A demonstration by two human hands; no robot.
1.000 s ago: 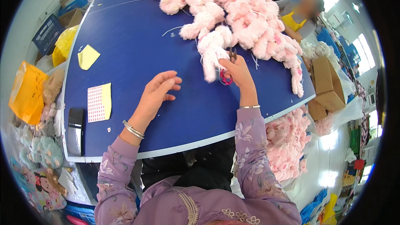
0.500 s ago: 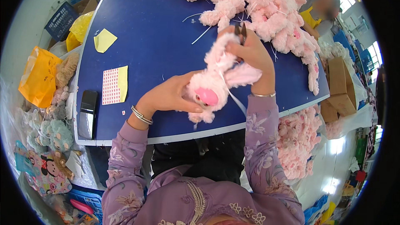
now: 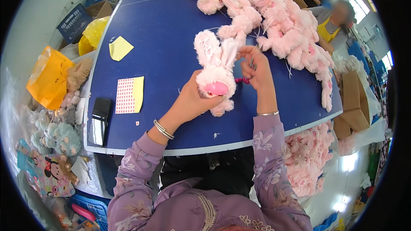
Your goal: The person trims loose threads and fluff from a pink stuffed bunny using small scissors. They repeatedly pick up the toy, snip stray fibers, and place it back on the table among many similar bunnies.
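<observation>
A pink plush bunny point(image 3: 212, 62) with a bright pink nose is gripped around its head by my left hand point(image 3: 188, 100), just above the blue table point(image 3: 167, 30). Its ears point away from me, with loose white threads hanging off them. My right hand point(image 3: 259, 70) is at the bunny's right side, closed on small thread snips point(image 3: 245, 80) with a magenta handle. The blades are mostly hidden by my fingers. A big pile of similar pink plush toys point(image 3: 274, 13) lies just beyond my right hand.
On the table's left lie a yellow paper point(image 3: 120, 48), a sticker sheet point(image 3: 129, 95) and a black device point(image 3: 100, 115). An orange bag point(image 3: 49, 77) and plush toys sit off the left edge. A person in a yellow apron point(image 3: 332, 28) works far right; cardboard box point(image 3: 353, 98) nearby.
My left hand left the table and took hold of the bunny. The bunny came from the pile's edge toward me, and my right hand now works at its side.
</observation>
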